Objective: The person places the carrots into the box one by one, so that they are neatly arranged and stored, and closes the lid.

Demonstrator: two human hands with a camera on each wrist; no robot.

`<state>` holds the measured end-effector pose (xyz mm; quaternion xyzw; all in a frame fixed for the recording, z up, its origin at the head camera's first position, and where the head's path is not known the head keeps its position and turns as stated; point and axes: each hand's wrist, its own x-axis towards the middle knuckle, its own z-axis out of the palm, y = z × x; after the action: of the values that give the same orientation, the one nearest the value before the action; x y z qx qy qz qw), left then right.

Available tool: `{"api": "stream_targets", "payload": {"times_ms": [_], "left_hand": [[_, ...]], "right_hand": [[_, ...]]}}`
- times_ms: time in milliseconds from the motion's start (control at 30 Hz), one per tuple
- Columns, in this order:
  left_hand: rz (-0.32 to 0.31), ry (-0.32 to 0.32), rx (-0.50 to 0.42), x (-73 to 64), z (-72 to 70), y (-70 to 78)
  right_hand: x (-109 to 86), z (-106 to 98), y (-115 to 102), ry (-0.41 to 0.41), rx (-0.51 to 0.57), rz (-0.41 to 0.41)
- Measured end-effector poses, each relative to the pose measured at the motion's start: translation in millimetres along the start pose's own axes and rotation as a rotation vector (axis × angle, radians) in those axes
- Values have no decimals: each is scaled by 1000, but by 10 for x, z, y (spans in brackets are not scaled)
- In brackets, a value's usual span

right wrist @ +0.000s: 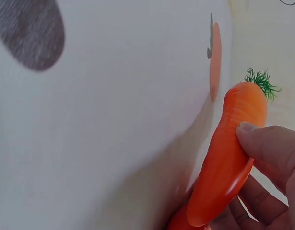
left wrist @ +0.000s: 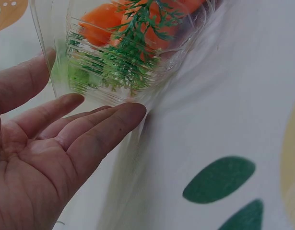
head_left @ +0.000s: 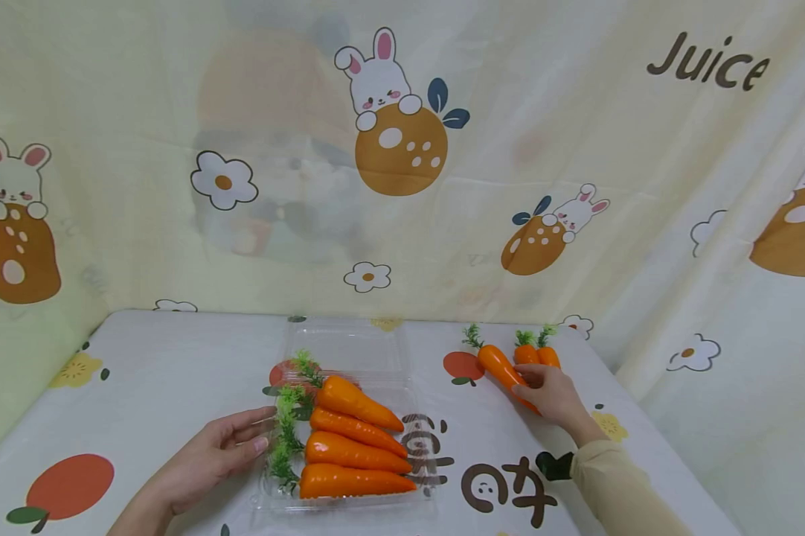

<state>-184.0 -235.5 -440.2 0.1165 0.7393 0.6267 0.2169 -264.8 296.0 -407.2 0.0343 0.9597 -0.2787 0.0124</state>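
Several orange toy carrots (head_left: 358, 443) with green leafy tops lie side by side in a clear plastic box (head_left: 349, 506), tips toward the right. Its clear lid (head_left: 345, 348) is folded back behind it. My left hand (head_left: 218, 454) is at the box's left side, fingers extended; in the left wrist view the fingertips (left wrist: 133, 112) are against the ribbed wall below the leaves. On the right, my right hand (head_left: 553, 394) pinches a toy carrot (right wrist: 229, 148) between thumb and fingers. Two more carrots (head_left: 526, 353) lie just behind that hand, partly hidden by it.
A white printed cloth (head_left: 168, 357) with fruit, flowers and dark lettering covers the table. Behind it hangs a cream curtain (head_left: 443, 246) with rabbit prints, wrapping round both sides. A small black object or print (head_left: 555, 466) shows beside the right sleeve.
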Motion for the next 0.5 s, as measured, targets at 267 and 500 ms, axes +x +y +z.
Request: {"api": "stream_targets", "payload": {"times_ms": [267,500], "left_hand": [[20,-13,-5,-10,-3,-9],[27,-20,-9,-4,-8,-11]], "right_hand": [[-34,-75,-17,-11,12,-28],[-64,-154,-53,0,3,-125]]}}
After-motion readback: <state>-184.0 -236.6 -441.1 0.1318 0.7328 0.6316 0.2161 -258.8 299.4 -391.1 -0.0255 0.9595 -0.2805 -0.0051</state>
